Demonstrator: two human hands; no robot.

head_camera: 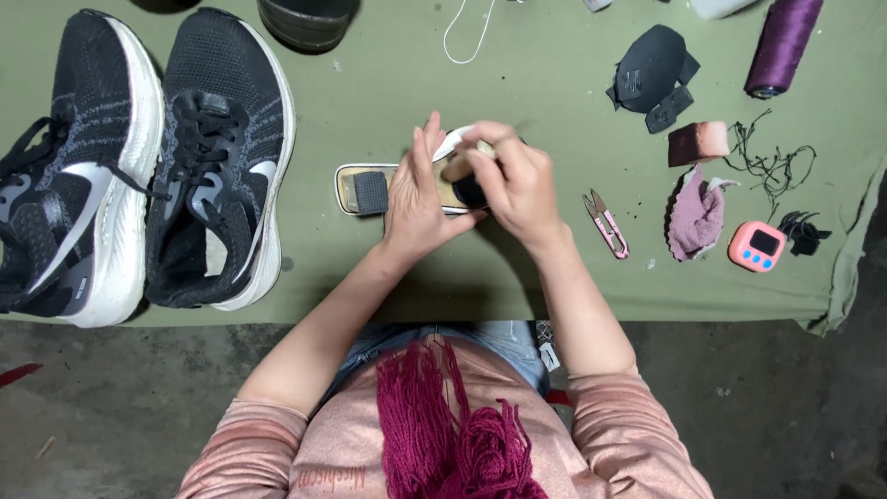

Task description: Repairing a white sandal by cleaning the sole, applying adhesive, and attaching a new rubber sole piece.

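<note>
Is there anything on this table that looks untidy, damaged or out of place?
Mostly orderly. Loose black thread scraps lie tangled near the pink timer, and cut black fabric pieces lie beside the purple spool. No damage shows.

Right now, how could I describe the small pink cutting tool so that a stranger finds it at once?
Start from the green cloth-covered table and go just right of the person's right hand. There lie the thread snips, flat on the cloth. Unlike the pink rag and pink timer further right, they are thin, with two pointed metal blades.
</note>
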